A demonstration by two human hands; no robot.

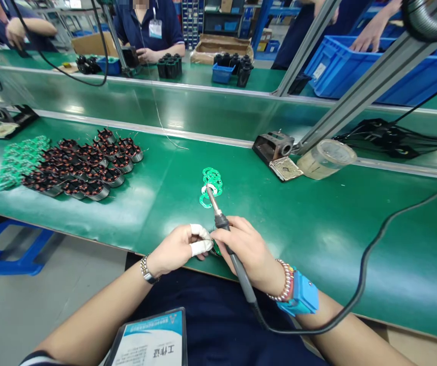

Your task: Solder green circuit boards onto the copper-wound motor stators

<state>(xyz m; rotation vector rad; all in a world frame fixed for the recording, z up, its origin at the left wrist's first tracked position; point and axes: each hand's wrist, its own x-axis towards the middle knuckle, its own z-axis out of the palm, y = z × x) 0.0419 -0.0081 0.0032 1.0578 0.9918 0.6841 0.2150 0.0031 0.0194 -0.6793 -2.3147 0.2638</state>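
My right hand [241,249] grips a soldering iron [233,254] like a pen, its metal tip [210,195] pointing away from me. The tip sits over a small pile of thin green circuit board pieces [211,185] and seems to touch it. My left hand [176,249], with white finger cots on two fingers, pinches a small green board [215,248] that is mostly hidden between my hands. A blue wrist strap [300,294] circles my right wrist. Further left on the green bench mat [172,213] lie rows of copper coil assemblies [81,168] and green boards [22,160].
Ahead stand a metal iron holder [273,146], a small sponge tray [286,169] and a clear plastic cup [327,158]. The iron's black cable [363,264] runs right. Aluminium posts, blue crates and co-workers' hands lie beyond, across a second bench.
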